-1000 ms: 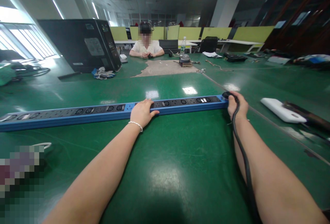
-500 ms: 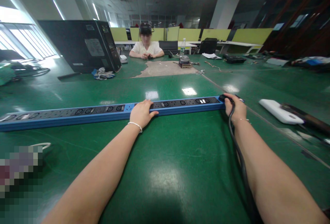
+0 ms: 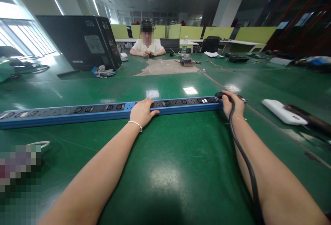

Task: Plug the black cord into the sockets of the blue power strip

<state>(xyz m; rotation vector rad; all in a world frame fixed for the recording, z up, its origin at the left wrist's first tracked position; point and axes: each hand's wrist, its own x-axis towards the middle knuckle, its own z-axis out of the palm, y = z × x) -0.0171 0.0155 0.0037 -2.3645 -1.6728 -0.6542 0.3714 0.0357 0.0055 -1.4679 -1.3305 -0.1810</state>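
Observation:
A long blue power strip (image 3: 113, 115) with a row of black sockets lies across the green table. Over its middle, just right of the blue socket (image 3: 129, 106), rests my left hand (image 3: 142, 112), fingers on the top and far edge, thumb along the near side. It grips the strip. At the strip's right end my right hand (image 3: 231, 105) is closed on a black plug (image 3: 219, 95), which is at the sockets there. Whether the plug sits in a socket cannot be seen. Its black cable (image 3: 241, 152) runs down beside my right forearm.
A black computer case (image 3: 77, 43) and gloves (image 3: 103, 71) stand at the back left. Across the green table (image 3: 165, 156) sits a person (image 3: 147, 45). Near a bottle (image 3: 184, 45) is a small device (image 3: 186, 60). A white power bank (image 3: 283, 111) lies at the right.
My right hand has moved slightly left with the black plug, and the cable's bend has shifted. My left hand stays on the strip.

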